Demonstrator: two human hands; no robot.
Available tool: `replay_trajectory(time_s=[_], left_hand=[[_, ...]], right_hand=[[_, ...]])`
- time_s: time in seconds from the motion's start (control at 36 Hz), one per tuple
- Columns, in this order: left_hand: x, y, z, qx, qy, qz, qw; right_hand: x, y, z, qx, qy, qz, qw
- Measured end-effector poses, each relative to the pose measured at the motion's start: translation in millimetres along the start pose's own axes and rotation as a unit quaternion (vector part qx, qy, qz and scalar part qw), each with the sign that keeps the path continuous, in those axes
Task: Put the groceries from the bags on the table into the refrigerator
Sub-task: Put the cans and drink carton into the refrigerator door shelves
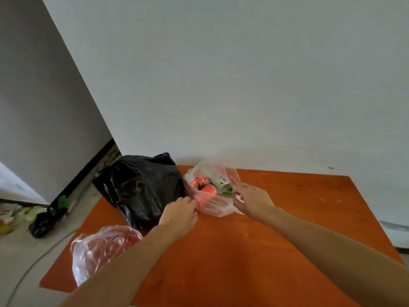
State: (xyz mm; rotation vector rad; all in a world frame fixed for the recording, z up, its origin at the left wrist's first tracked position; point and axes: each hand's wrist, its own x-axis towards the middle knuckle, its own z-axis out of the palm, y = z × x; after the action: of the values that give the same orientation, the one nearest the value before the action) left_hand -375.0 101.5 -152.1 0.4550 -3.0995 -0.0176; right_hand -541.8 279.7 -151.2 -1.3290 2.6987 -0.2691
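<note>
The step in hand looks like opening the translucent bag (pixel 213 206) so the groceries can be lifted out. It sits near the far edge of the desk (pixel 254 251), pressed against the right side of the black bag (pixel 141 187) at the far left corner.

The right hand (pixel 254 201) is at the bag's right rim, thumb and fingers (pixel 238 192) closed on a fold of the film. The left hand (pixel 180 214) is at the left rim with its fingers (pixel 189 200) curled against the plastic; I cannot tell whether they are clamped on it or only touching.

To do this well, draw the two rims apart and slightly down, keeping the bag's base on the desk so nothing rolls out. Thin film tears, so pull evenly.

Two red cans (pixel 202 185) lie on their sides in the mouth, between the two hands, nearer the left fingers. A green-and-white pack (pixel 221 182) lies beside them, just beyond the right fingers. The cans will likely roll once freed, so take them one at a time.

A clear bag of something red (pixel 99 251) waits at the near left edge. No refrigerator can be made out.
</note>
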Motion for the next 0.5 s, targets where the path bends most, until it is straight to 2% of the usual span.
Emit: replay_trajectory(time_s=[0.25, 0.42, 0.5], left_hand=[[118, -64, 31, 0.008, -0.034, 0.125, 0.991], [184, -58, 64, 0.072, -0.076, 0.264, 0.959], [211, -66, 81, 0.095, -0.108, 0.265, 0.953]], right_hand=[[74, -5, 26, 0.023, -0.035, 0.087, 0.995], [90, 9, 45, 0.022, -0.073, 0.14, 0.987], [100, 18, 54, 0.022, -0.073, 0.138, 0.988]])
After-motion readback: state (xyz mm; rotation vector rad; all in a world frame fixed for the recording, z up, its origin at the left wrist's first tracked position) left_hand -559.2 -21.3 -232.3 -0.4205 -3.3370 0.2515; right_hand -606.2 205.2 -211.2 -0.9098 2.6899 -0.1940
